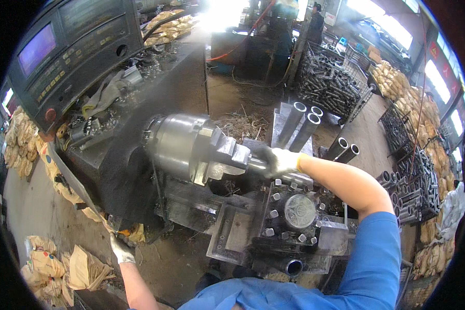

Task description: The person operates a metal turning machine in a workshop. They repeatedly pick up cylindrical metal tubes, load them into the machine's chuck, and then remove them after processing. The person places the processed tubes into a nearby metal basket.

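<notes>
A metal tube (257, 165) sticks out of the jaws of a lathe chuck (183, 147). My right hand (280, 160), in a white glove with darkened fingers, is closed round its outer end; the fingertips are blurred. Just below that hand is the square tool post (300, 211) with its round top and several bolts. Low on the left, my left hand (122, 250), also gloved, is at the lower end of a guard panel (75, 178), its fingers seemingly closed on the edge. What lies under those fingers is partly hidden.
A control panel (62, 57) with a lit screen stands at upper left. Several upright tubes (305, 132) stand beyond my right hand, with more tubes (405, 199) at far right. A wire cage (330, 77) holds metal parts. Sacks (85, 268) lie at lower left.
</notes>
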Demonstrator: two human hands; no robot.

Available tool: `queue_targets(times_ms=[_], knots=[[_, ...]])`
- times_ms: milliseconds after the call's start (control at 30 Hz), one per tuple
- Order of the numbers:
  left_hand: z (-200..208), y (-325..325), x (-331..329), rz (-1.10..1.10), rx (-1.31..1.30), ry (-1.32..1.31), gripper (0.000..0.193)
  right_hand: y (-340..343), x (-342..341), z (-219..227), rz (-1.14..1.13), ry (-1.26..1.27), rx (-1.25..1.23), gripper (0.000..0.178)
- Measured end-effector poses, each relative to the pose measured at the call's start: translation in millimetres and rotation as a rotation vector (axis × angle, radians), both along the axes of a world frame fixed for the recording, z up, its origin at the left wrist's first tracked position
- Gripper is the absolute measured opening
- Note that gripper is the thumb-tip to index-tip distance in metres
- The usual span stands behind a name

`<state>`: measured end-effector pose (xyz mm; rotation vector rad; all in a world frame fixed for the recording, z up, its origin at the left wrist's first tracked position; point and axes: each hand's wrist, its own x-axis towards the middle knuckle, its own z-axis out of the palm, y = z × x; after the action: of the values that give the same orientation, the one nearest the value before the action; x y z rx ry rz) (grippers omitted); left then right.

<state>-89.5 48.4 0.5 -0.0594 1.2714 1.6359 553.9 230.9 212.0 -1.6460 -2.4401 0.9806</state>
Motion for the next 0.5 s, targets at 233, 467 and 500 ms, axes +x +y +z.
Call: queue_targets(times_ms=[233,467,500], knots=[[2,-2,-17,-0.037,-0.172,0.354,0.029,25,30,-25,0.246,-0.068,0.264,0.102],[33,-27,-19,-0.165,-0.360,1.043,0.046,-69,128,-43,-0.014,-0.717,0.205,0.034],[54,-35,-11,-0.105,-0.417,1.443,0.052,-88,128,-24,-0.134,-0.661,0.274,0.040]])
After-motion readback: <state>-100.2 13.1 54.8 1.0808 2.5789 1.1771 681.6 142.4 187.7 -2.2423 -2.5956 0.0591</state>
